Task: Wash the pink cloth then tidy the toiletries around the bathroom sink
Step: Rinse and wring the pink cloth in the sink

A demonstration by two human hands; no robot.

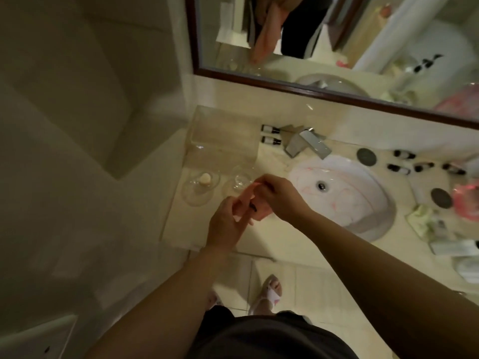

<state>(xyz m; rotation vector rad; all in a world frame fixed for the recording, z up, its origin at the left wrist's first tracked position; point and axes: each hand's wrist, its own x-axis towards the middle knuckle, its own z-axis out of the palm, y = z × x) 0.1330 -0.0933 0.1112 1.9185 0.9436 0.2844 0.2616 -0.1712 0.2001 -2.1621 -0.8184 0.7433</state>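
Over counter left of sink point(375, 229), head view: you are holding pink cloth point(259, 212) between both hands, left hand point(228, 224) pinching near edge, right hand point(280, 198) gripping far end. Faucet point(308, 143) not visibly running; washing stage hard to judge. Small dark-capped bottles point(404, 154) lying scattered right of basin, so tidying probably remaining.

The pink cloth point(260, 212) is small, bunched and folded, held above the counter point(272, 244) near its front edge, just left of the sink point(368, 200). Two dark-capped toiletry bottles point(270, 134) lie on their sides at the counter's back edge, left of the faucet. Several more small dark-capped bottles point(412, 163) lie scattered along the back edge to the right of the sink. Pale tubes point(453, 246) lie toward the counter's front right corner.
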